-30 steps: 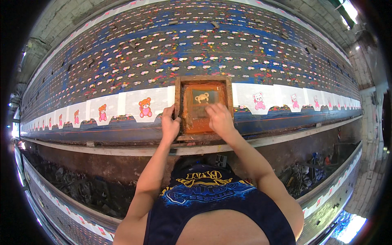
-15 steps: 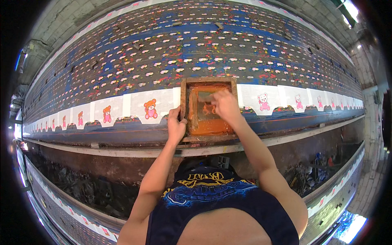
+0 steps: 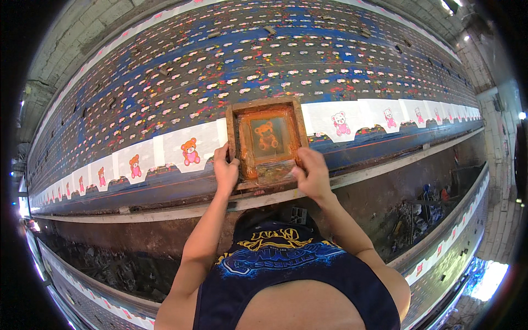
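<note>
A wooden screen-printing frame [image 3: 300,118] smeared with orange ink lies on the long table, over the row of white printed pieces. A bear stencil shows through its mesh [image 3: 267,137]. My left hand [image 3: 225,173] grips the frame's left side near the lower corner, thumb on the near side. My right hand [image 3: 312,173] is closed at the lower right corner, thumb and fingers curled by the wood; what it holds, if anything, is hidden. To the left a white piece bears an orange and pink bear [image 3: 191,152]. On the right, a bear print [image 3: 341,124] is only pink and white.
The dark table [image 3: 181,99] carries rows of small white and coloured marks and several small dark blocks [image 3: 269,30]. A pale rail [image 3: 165,213] runs along its near edge. Below lies a dark gap with debris [image 3: 412,214], then another table with prints [image 3: 440,264].
My right hand has left the middle of the mesh and come down to the frame's lower right corner, uncovering the bear stencil. My left hand stays on the frame. The view has tilted somewhat.
</note>
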Demonstrator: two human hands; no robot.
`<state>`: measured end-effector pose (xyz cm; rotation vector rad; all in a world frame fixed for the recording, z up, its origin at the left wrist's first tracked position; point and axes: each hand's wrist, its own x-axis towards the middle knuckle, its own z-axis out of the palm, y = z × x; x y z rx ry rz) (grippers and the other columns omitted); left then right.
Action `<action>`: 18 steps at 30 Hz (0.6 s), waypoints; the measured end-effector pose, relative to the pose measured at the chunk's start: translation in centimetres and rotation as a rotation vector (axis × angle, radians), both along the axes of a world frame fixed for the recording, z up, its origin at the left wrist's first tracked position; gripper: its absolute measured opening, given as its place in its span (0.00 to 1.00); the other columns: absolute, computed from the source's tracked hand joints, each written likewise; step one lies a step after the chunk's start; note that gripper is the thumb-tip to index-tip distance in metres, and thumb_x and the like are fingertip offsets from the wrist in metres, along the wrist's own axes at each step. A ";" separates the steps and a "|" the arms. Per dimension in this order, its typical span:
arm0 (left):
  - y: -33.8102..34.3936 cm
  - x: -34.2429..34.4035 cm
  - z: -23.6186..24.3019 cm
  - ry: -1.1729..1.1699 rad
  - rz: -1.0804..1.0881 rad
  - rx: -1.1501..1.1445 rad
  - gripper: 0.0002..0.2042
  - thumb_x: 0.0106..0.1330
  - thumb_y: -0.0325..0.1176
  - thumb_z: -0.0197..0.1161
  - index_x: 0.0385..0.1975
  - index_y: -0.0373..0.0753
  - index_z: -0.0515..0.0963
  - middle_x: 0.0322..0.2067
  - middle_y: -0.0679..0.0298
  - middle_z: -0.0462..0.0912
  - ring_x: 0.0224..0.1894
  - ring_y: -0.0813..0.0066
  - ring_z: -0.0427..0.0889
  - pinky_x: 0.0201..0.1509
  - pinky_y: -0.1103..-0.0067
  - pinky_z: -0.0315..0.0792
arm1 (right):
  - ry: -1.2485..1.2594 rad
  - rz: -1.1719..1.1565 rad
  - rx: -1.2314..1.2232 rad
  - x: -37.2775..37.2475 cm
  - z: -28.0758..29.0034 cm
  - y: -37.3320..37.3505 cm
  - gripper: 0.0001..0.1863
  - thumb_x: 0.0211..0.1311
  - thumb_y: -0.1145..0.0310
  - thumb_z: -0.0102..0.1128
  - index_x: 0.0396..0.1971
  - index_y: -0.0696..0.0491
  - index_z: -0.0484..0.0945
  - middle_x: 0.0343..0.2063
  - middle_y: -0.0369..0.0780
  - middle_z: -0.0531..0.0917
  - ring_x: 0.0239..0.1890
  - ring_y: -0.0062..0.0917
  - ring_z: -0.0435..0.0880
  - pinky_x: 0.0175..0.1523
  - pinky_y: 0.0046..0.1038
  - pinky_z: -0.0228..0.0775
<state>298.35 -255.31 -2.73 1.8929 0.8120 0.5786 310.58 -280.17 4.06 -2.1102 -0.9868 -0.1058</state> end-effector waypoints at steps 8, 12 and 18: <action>-1.8 1.3 2.9 -0.095 0.020 -0.073 0.30 0.51 0.15 0.58 0.60 0.27 0.74 0.48 0.57 0.74 0.51 0.65 0.76 0.57 0.75 0.71 | 0.520 -0.281 0.033 3.3 -4.5 -2.2 0.15 0.67 0.67 0.62 0.46 0.62 0.81 0.39 0.48 0.81 0.40 0.41 0.83 0.48 0.37 0.75; -5.8 5.0 4.1 -0.166 -0.002 -0.064 0.30 0.53 0.13 0.55 0.62 0.27 0.73 0.52 0.57 0.72 0.54 0.65 0.76 0.58 0.75 0.71 | 0.516 -0.302 0.181 6.6 -4.5 -6.5 0.13 0.67 0.70 0.62 0.46 0.62 0.81 0.39 0.47 0.81 0.40 0.37 0.83 0.47 0.34 0.74; -14.4 13.0 2.4 -0.186 -0.003 -0.088 0.30 0.52 0.14 0.55 0.61 0.24 0.72 0.51 0.53 0.73 0.58 0.61 0.75 0.64 0.74 0.69 | 0.454 -0.320 0.127 14.4 -3.2 -15.0 0.12 0.68 0.72 0.60 0.46 0.63 0.80 0.39 0.47 0.81 0.40 0.36 0.83 0.48 0.34 0.74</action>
